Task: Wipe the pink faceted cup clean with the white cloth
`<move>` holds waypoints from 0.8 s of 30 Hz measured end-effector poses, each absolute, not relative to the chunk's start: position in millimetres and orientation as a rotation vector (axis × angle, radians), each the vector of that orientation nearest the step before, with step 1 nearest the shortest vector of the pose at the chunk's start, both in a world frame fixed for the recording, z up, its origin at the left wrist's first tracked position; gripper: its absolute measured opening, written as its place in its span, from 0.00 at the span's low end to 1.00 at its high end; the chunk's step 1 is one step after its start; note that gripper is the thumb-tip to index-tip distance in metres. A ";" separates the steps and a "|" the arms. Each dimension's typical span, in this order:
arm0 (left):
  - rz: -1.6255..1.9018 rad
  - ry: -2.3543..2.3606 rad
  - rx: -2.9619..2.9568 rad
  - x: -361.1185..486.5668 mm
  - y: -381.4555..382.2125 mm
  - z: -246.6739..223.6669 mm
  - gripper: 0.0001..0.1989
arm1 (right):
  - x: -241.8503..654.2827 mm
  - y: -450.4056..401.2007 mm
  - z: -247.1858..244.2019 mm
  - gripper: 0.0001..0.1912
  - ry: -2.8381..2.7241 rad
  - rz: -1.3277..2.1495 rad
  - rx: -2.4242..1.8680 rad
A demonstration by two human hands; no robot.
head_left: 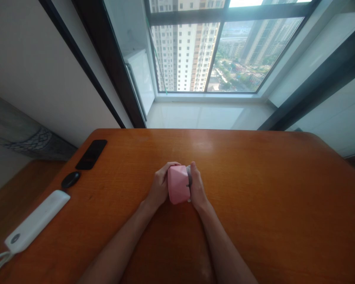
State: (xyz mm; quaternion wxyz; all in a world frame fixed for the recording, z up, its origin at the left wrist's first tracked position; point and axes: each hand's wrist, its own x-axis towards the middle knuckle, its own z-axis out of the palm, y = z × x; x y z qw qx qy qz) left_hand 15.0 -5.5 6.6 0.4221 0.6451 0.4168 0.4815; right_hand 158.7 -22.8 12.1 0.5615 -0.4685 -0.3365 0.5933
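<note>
A faceted pink container (178, 184) stands on the orange wooden table (254, 189), in the middle of the view. My left hand (159, 185) wraps its left side, and my right hand (197, 185) presses against its right side. A grey part (189, 175) shows behind my right thumb; it may be a lid or a second piece, but I cannot tell. The underside of the container is hidden.
Along the table's left side lie a black phone or remote (91, 154), a small black oval object (70, 179) and a white power strip (37, 221) with white cables. Beyond the table's far edge is a large window (225, 51).
</note>
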 end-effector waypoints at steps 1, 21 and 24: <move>1.155 1.064 1.573 15.0 -5.1 6.3 0.13 | 158.8 -23.1 13.0 0.39 -0.791 1.408 -1.105; 1.390 0.913 1.812 14.4 -8.0 6.5 0.13 | 158.8 -21.7 9.7 0.38 -0.774 1.345 -1.105; 1.238 1.018 1.621 16.2 -6.0 3.9 0.13 | 158.7 -22.5 13.2 0.39 -0.813 1.360 -1.132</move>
